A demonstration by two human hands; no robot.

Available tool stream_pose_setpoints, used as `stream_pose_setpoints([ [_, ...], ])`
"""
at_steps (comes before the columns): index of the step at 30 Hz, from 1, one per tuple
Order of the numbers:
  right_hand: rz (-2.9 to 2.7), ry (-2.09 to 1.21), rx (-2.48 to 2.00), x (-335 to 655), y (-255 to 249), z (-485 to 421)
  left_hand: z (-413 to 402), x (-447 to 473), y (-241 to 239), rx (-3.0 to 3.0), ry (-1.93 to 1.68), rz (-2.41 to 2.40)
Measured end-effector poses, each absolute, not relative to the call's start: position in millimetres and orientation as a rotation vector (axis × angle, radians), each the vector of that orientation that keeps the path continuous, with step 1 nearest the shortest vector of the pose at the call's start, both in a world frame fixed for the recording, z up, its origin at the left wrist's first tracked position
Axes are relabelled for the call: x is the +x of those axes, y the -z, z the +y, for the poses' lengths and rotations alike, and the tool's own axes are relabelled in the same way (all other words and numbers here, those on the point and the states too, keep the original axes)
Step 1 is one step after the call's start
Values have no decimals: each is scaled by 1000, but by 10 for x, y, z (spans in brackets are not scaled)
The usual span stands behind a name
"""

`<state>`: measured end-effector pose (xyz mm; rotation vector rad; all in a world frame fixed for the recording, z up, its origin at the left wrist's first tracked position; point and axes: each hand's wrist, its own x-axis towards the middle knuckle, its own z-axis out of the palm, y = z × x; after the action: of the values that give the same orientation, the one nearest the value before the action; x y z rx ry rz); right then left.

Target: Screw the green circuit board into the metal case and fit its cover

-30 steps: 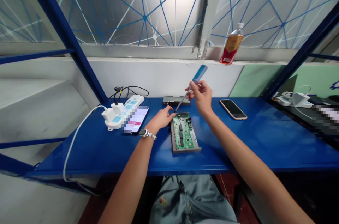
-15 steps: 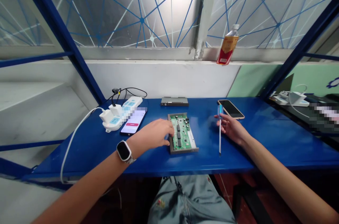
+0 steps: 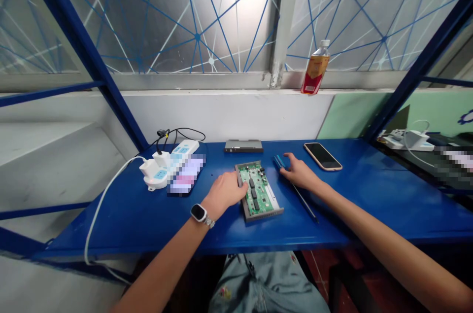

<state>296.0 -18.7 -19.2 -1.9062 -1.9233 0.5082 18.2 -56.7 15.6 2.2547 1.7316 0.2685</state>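
My left hand (image 3: 227, 190) grips the left side of a green circuit board (image 3: 257, 187) set in a grey metal tray, the thumb over its edge and the other fingers along the side. Right of the board, my right hand (image 3: 297, 173) is at a screwdriver (image 3: 305, 203). Its blue handle pokes out past my thumb and its long shaft slants toward the front edge. My index finger sticks out, apart from the handle. The palm hides the middle of the screwdriver and the lower fingers.
A grey metal case (image 3: 244, 146) sits by the wall behind the board. A phone (image 3: 323, 156) lies at the right. At the left are a lit phone (image 3: 186, 175) and a white power strip (image 3: 186, 147) with plugs and cables. A bottle (image 3: 316, 69) stands on the sill.
My right hand has moved left toward the board, and the screwdriver has swung from upright in view to slanted. My left hand has shifted down and right; the board's tray has turned slightly.
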Motion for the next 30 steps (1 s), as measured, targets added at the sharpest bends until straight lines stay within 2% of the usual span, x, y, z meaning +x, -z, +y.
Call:
stream_pose_setpoints([
  [7,-2143,-215,-2121,2773,71,-98,-394,352,-113,2230,-303,1916],
  [11,-2115,-79,-2031,2695,-41,110,-301,320,-73,2215,-357,1941],
  [15,-2220,-169,-1746,2487,-104,545,-270,264,-38,2184,-431,1972],
  [23,-2301,-396,-1712,2109,40,1193,-312,100,24,2084,-688,1991],
  [30,-2200,-235,-1597,2280,130,1068,-235,66,74,1856,-1013,1822],
])
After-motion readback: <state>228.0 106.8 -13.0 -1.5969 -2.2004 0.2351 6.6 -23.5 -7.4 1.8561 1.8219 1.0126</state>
